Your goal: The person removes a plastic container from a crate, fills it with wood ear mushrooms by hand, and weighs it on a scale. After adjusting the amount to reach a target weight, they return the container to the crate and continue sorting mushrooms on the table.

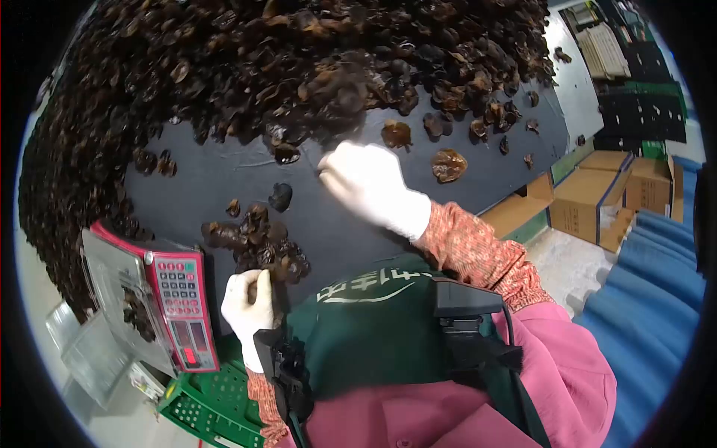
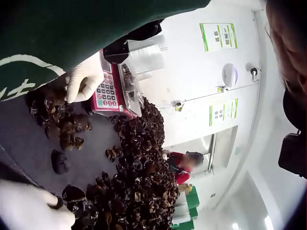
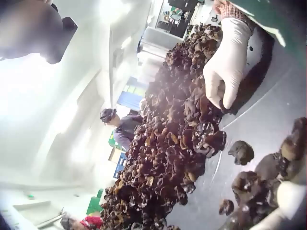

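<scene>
My white-gloved right hand (image 1: 370, 183) is blurred over the dark tabletop in the head view, at the near edge of the big wood ear mushroom heap. In the left wrist view its fingertips pinch a small dark wood ear mushroom (image 2: 58, 203). My gloved left hand (image 1: 250, 302) has bent fingers, with thumb and fingertips right at a small pile of wood ear mushrooms (image 1: 258, 243). Whether it grips a piece, I cannot tell. A single dark mushroom (image 1: 281, 197) lies between the hands, beside that pile.
The large heap of wood ear mushrooms (image 1: 299, 67) covers the far side. Loose pieces such as a brown one (image 1: 449, 165) lie at the right. A red scale (image 1: 179, 299) stands at the left, mushrooms on its pan. A green crate (image 1: 216, 399) and cardboard boxes (image 1: 586, 198) flank the table.
</scene>
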`<state>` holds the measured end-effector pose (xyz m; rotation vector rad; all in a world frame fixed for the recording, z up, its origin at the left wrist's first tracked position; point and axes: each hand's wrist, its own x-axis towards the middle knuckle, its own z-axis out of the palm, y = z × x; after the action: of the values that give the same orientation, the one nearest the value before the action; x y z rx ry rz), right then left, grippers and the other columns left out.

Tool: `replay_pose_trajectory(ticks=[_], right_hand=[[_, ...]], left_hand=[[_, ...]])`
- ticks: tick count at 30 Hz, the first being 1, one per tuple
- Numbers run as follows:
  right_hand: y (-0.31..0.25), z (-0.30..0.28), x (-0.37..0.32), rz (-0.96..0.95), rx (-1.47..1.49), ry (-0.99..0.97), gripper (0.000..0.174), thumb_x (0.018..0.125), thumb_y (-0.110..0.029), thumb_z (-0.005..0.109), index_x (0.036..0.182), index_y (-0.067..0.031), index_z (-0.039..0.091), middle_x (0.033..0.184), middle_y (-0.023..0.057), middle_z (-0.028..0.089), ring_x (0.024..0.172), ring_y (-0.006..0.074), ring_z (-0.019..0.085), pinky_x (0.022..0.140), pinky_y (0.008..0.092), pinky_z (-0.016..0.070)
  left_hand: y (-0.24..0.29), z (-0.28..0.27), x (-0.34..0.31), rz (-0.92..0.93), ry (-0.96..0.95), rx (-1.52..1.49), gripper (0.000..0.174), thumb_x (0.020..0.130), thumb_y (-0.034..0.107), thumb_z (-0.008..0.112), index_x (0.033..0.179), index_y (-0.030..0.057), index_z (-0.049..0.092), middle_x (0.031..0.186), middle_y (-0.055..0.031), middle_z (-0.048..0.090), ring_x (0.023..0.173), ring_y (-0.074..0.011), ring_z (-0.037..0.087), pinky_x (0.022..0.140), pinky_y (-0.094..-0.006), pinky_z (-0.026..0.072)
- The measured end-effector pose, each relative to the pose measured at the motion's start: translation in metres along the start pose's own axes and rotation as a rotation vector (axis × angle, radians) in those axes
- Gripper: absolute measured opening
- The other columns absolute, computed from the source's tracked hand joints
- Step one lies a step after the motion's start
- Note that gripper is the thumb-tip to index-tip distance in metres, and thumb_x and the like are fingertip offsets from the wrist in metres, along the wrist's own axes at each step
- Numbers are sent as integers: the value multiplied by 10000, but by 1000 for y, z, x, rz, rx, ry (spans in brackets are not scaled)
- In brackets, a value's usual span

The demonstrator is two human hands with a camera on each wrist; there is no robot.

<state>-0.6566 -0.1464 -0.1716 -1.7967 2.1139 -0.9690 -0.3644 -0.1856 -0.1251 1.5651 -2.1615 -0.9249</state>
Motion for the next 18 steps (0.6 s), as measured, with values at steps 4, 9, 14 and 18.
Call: replay_pose_trajectory(ticks=[4,9,14,18], right_hand=[[-32,-33,-8,19,50,-214,289,895,-232,726,1161,-129,678,847,92,663,718,300,672,654,444,539],[29,-69,-2,296,-358,285,324,880,-289,763,1139,-110,687,856,101,627,739,300,653,656,429,530],[17,-65,-17,-13,-295,-10,111,918,-243,700,939,-142,739,819,94,642,685,309,656,629,437,524],[-24,-51,-15,69,163,-244,230,948,-301,671,1087,-149,772,886,125,674,737,308,680,675,462,533]], left_hand=[[2,-5,15,72,34,-22,34,942,67,765,960,51,741,854,-29,674,778,-136,607,721,-268,486],[24,-4,41,183,22,13,64,960,29,726,1017,39,754,910,-54,710,811,-152,644,768,-273,502],[42,3,67,386,-3,23,114,955,-6,722,1058,33,750,931,-67,713,859,-186,671,823,-291,523],[53,5,73,363,-71,15,161,964,-6,718,1116,40,747,1007,-82,718,917,-201,679,869,-311,533]])
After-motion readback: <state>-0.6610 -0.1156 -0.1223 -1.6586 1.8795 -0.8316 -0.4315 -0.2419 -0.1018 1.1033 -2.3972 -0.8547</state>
